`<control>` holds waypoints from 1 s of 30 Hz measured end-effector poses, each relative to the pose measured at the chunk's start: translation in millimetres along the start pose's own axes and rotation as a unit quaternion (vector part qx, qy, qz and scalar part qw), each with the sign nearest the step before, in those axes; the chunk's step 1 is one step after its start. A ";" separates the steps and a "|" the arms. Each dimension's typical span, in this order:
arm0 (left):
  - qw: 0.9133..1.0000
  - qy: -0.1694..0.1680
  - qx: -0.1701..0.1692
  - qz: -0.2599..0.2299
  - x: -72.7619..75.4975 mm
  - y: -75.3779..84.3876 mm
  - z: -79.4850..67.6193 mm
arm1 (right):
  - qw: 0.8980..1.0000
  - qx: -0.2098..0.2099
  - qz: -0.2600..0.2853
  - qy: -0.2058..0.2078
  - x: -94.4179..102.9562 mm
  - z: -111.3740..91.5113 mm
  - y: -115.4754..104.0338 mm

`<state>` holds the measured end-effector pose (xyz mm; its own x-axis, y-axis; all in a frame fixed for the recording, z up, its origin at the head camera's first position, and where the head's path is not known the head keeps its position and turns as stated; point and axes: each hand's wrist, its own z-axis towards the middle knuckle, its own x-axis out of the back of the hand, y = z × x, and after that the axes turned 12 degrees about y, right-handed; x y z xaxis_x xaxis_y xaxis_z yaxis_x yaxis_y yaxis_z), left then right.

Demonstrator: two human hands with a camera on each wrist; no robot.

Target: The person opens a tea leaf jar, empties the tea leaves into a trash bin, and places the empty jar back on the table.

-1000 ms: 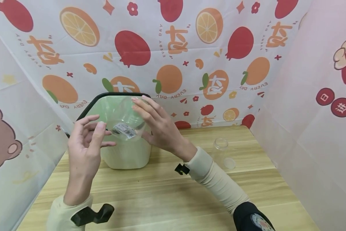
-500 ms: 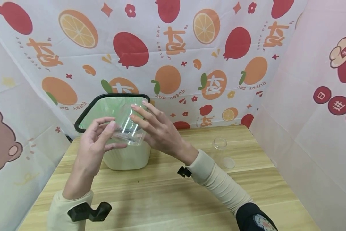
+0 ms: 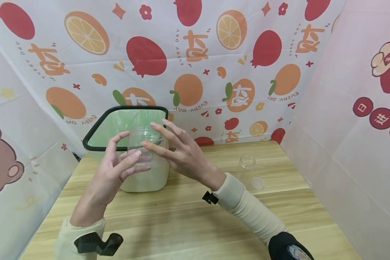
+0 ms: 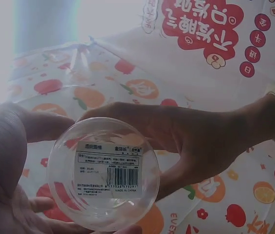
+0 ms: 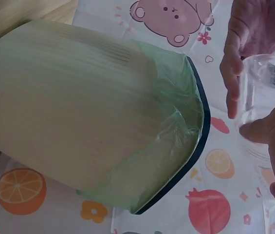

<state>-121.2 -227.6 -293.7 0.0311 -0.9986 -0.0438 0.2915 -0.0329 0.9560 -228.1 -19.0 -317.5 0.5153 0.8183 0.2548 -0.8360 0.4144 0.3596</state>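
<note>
Between my two hands, in front of the bin, is a clear plastic jar (image 3: pixel 135 142). In the left wrist view its base faces the camera, with a white barcode label (image 4: pixel 109 168) showing. My left hand (image 3: pixel 111 173) holds the jar's lower part, thumb in front and fingers seen through the clear wall behind. My right hand (image 3: pixel 189 155) grips it from the right near the upper end, fingers spread over the near side. Its thumb lies against the wall in the right wrist view.
A pale bin (image 3: pixel 147 180) with a black rim and a green bag liner stands behind the hands. To the right, another clear jar (image 3: pixel 247 164) stands on the wooden table (image 3: pixel 188 231), beside a clear round lid (image 3: pixel 257 183). Printed cloth (image 3: pixel 211 47) encloses the back and sides.
My left hand has moved right and taken hold of the jar, which the right hand held alone before. The jar has turned, its labelled base swinging away from the head view.
</note>
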 end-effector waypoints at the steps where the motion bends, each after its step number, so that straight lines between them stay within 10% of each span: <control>1: 1.000 -0.004 -0.002 0.000 0.3 -0.9 -1.1 | 1.000 -0.002 0.001 -0.002 1.4 -0.8 -0.7; 10: 0.996 -0.030 -0.048 0.065 -3.9 -17.2 -13.3 | 0.994 -0.053 0.086 -0.045 13.8 -13.8 -7.0; 18: 0.989 0.016 -0.111 0.094 -15.2 -47.0 -28.8 | 0.983 -0.110 0.142 -0.033 31.9 -29.6 -14.1; 30: 0.949 0.101 -0.127 0.270 -45.7 -113.6 -42.9 | 0.980 -0.159 0.123 -0.006 42.0 -81.1 -39.6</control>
<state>-114.8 -176.5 -412.7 0.4159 -0.8377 0.3541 0.4008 0.5183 0.7554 -188.7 31.2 -393.8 0.2916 0.9052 0.3091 -0.9506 0.3102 -0.0115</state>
